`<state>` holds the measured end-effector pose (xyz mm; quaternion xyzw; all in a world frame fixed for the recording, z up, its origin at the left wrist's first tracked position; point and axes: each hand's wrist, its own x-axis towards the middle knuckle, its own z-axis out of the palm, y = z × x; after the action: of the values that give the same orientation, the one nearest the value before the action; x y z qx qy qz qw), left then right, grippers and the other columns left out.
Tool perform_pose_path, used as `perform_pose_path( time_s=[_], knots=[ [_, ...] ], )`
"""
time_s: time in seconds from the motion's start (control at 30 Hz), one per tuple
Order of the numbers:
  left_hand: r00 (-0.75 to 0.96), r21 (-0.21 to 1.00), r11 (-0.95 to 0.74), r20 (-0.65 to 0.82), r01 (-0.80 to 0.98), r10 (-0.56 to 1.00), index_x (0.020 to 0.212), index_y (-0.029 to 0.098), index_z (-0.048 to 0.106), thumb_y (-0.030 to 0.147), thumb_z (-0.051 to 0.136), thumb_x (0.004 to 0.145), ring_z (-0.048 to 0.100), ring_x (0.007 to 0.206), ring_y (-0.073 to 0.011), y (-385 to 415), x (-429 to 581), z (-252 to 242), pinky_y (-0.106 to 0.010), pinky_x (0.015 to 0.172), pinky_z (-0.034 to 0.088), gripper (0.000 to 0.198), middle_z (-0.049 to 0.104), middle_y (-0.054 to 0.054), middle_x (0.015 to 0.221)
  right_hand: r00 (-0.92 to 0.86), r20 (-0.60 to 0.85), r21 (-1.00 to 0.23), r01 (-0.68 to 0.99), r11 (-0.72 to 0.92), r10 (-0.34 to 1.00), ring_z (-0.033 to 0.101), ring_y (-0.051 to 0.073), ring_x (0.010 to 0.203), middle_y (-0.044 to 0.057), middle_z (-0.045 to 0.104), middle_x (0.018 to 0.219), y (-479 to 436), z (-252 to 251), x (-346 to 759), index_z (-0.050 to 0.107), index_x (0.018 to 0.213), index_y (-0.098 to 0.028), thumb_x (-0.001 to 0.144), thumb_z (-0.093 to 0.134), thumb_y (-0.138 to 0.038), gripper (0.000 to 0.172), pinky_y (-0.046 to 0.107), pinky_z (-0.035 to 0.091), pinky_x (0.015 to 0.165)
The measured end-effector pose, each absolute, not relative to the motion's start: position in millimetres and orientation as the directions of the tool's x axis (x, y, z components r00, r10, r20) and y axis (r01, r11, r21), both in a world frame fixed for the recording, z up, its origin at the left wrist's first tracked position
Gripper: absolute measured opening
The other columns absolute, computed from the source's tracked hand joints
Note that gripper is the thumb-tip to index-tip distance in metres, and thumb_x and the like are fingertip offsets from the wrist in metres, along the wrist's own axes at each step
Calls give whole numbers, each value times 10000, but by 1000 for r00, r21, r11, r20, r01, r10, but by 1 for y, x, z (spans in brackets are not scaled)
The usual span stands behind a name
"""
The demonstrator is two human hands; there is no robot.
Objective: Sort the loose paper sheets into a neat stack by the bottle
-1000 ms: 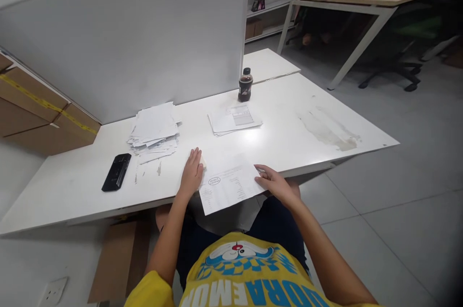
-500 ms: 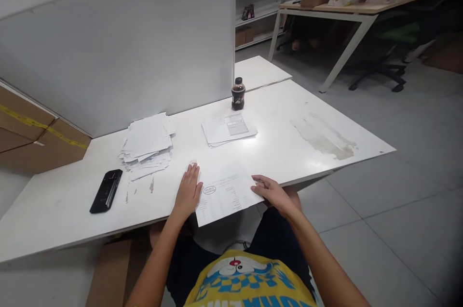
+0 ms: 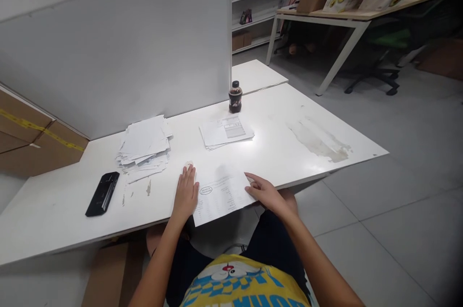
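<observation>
Little has changed: the sheet (image 3: pixel 221 194) still overhangs the counter's (image 3: pixel 289 153) near edge. The left hand (image 3: pixel 186 194) stays flat on its left side. The right hand (image 3: pixel 266 194) stays at its right edge, grip unclear.

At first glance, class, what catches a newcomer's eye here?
The printed white paper sheet at the near edge of the white table, left hand flat at its left edge, right hand at the other. Farther left lie a ragged stack of white papers and a black rectangular phone; a dark bottle stands behind.
</observation>
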<state>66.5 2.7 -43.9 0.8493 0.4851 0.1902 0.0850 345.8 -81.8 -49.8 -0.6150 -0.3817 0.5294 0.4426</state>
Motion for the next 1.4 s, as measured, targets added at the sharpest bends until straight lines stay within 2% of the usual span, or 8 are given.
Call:
perform_pose_path(
  time_s=[0.2,0.33,0.5,0.67,0.83,1.03,1.2,1.4],
  knots=[
    [456,276,-554,347,785,820,1569,177,-47,411,411,983,161,1498,-314,3,64,-48,-567,1183,247,780,215,-190,1608,502,-9,-951,263,-162,865,588,222,764,38,679,817,-42,-46,389,733,1035,-230,719,572,-391,389,351,479,736],
    [486,214,-590,389,778,783,1568,175,-48,440,462,963,168,1493,-330,4,65,-49,-577,1179,245,835,261,-206,1589,595,12,-999,45,-18,803,583,195,753,45,703,875,26,-36,421,723,1033,-181,689,565,-389,432,304,452,663],
    [452,230,-563,397,794,799,1569,168,35,436,475,959,196,1488,-333,6,65,-52,-557,1169,281,798,320,-200,1567,596,-184,-957,-289,-5,782,546,142,636,1,651,704,97,-32,429,726,878,-167,573,618,-290,347,251,389,543],
    [413,234,-545,439,805,798,1565,169,58,405,485,957,282,1463,-335,3,62,-50,-529,1131,362,780,362,-204,1544,702,-171,-883,-421,209,691,618,176,724,6,667,785,108,-56,433,670,922,-198,639,586,-317,318,270,472,567],
    [379,183,-572,586,799,717,1550,176,148,310,497,952,271,1471,-322,-9,76,-36,-526,1147,340,706,458,-187,1482,852,-40,-980,-135,147,522,626,188,891,54,683,967,104,-74,442,627,1062,-154,751,476,-284,369,329,524,766],
    [439,310,-608,468,731,767,1520,212,256,331,498,928,276,1474,-283,39,177,-26,-468,1183,302,651,392,-136,1541,694,155,-958,278,-63,703,581,262,1088,127,666,1149,105,-73,431,563,1299,-131,822,435,-247,508,461,422,1010],
    [64,390,-151,226,908,972,1538,63,163,531,635,798,109,1492,-417,102,223,-39,-572,1183,177,995,147,-267,1603,532,238,-793,589,-153,813,514,326,1202,190,601,1288,101,-67,428,501,1392,-88,845,426,-247,574,493,380,1049],
    [-23,377,-70,239,924,971,1532,77,201,553,604,815,387,1347,-386,109,212,-44,-533,1088,324,950,467,-244,1434,486,172,-762,617,-197,857,570,296,1128,169,647,1146,102,-60,423,614,1309,-147,917,382,-363,504,428,411,1017]
  ],
)
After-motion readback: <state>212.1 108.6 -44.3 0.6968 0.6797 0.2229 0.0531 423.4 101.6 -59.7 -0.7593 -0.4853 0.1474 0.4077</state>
